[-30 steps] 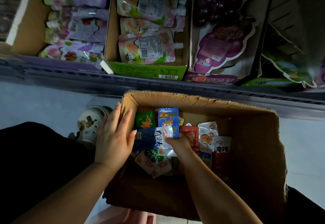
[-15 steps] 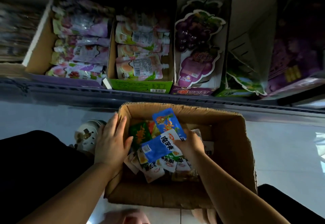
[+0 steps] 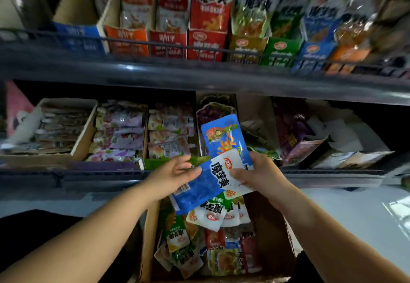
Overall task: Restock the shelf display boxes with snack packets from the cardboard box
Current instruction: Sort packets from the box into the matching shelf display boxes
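My right hand grips a fanned bunch of snack packets, blue and white ones on top and green and white ones hanging below, lifted above the cardboard box. My left hand touches the left edge of the front blue packet with its fingers. More loose packets in green, red and yellow lie in the box below. On the upper shelf stands a row of display boxes, red, yellow, green and blue, each holding upright packets.
The lower shelf carries trays of jelly pouches and purple grape-print boxes. A wire rail runs along the upper shelf's front. Pale floor lies to the right of the box.
My right hand has lifted the bunch of packets up out of the box. My left hand left the box's edge and came to the packets. The view tilted up to the upper shelf.
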The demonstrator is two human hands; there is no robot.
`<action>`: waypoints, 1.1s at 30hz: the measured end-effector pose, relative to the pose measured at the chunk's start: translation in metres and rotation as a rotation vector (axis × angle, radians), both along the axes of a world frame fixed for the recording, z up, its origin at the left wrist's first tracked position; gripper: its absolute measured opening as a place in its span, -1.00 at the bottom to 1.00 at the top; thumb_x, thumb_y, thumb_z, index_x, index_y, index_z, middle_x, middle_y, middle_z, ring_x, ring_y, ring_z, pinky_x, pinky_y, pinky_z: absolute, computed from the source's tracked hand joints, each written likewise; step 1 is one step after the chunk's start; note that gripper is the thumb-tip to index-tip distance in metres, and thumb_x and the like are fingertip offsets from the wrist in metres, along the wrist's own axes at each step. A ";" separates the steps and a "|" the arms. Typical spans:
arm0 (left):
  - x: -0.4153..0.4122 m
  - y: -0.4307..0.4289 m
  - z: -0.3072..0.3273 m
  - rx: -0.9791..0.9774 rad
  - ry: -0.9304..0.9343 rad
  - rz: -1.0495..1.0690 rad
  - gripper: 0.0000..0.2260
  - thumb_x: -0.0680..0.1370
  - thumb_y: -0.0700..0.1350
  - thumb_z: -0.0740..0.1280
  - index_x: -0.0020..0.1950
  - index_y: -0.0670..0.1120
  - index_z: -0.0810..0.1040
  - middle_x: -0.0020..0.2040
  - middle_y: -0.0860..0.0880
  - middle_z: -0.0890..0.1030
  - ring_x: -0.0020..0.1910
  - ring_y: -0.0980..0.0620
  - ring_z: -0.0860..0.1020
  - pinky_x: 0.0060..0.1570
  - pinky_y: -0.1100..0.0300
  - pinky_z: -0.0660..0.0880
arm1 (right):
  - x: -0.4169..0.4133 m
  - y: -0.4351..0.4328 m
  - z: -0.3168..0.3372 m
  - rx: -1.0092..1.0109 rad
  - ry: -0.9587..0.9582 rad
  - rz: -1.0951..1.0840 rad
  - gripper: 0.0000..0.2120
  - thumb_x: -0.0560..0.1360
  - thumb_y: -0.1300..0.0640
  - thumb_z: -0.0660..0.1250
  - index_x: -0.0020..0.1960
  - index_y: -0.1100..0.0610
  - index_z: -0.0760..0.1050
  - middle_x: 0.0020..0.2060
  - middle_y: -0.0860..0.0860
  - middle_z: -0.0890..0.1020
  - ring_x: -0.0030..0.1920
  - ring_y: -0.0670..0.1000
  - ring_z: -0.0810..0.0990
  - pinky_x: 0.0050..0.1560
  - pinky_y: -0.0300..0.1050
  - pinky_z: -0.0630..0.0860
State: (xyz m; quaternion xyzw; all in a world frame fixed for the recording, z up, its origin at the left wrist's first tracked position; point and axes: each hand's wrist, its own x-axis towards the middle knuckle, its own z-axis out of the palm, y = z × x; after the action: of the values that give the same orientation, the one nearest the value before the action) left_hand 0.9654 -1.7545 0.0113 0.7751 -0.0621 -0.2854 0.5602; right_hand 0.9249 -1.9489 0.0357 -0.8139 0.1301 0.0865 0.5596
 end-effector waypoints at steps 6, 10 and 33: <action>-0.005 -0.007 0.027 -0.035 0.180 -0.134 -0.91 0.48 -0.05 0.34 -0.05 0.08 0.48 0.02 0.09 0.54 0.00 0.15 0.50 0.04 0.34 0.41 | -0.009 -0.001 0.015 0.356 -0.062 -0.086 -0.85 0.44 0.35 0.33 -0.15 0.11 0.54 -0.29 -0.01 0.69 -0.33 -0.06 0.64 -0.20 -0.16 0.60; -0.009 -0.020 0.020 -0.126 0.220 -0.059 -0.89 0.49 -0.19 0.32 -0.09 0.01 0.47 -0.13 0.10 0.58 -0.16 0.19 0.54 -0.22 0.44 0.48 | -0.003 -0.002 0.013 0.466 -0.079 -0.143 -0.89 0.46 0.33 0.29 -0.11 0.15 0.52 -0.21 0.09 0.67 -0.31 -0.01 0.64 -0.23 -0.15 0.60; -0.001 -0.028 0.011 -0.106 0.215 0.036 -0.88 0.46 -0.22 0.36 -0.08 -0.01 0.52 -0.21 0.11 0.66 -0.27 0.17 0.63 -0.30 0.34 0.52 | 0.027 -0.022 0.007 0.333 0.030 -0.212 -0.87 0.52 0.26 0.24 -0.13 0.13 0.55 -0.40 0.02 0.61 -0.54 -0.13 0.53 -0.58 -0.34 0.37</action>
State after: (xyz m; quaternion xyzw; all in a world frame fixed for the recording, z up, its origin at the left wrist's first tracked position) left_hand 0.9643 -1.7827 0.0227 0.7103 -0.0029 -0.3530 0.6090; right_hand 0.9521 -1.9710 0.0427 -0.6904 0.2075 0.0596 0.6905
